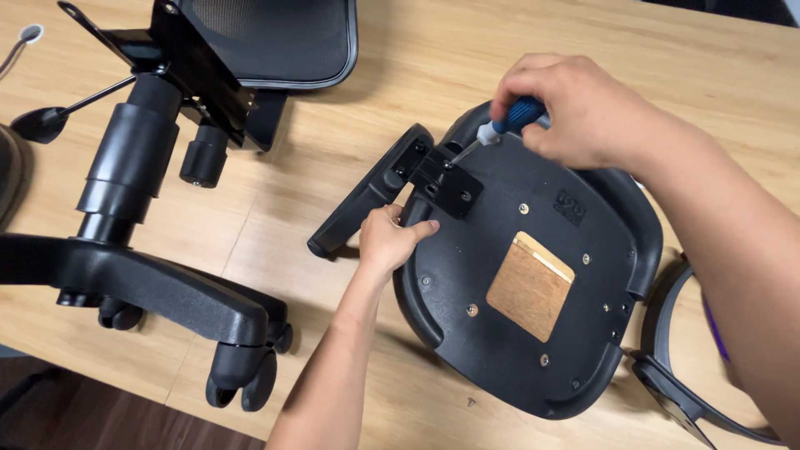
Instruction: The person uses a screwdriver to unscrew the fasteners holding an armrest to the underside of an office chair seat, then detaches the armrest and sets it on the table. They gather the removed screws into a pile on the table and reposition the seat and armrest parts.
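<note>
Wooden tabletop, right half: upturned chair seat pan, rigid and bulky-looking; left hand clamps the armrest bracket at the pan's rim, right hand fisted around blue-handled screwdriver, tip on a bracket screw.

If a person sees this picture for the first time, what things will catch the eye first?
First is the upturned black chair seat in the middle of the wooden table, with a brown wooden patch on its underside. The right hand holds a blue-handled screwdriver at the armrest bracket, and the left hand grips the armrest. On the left lies the chair base with wheels.
</note>
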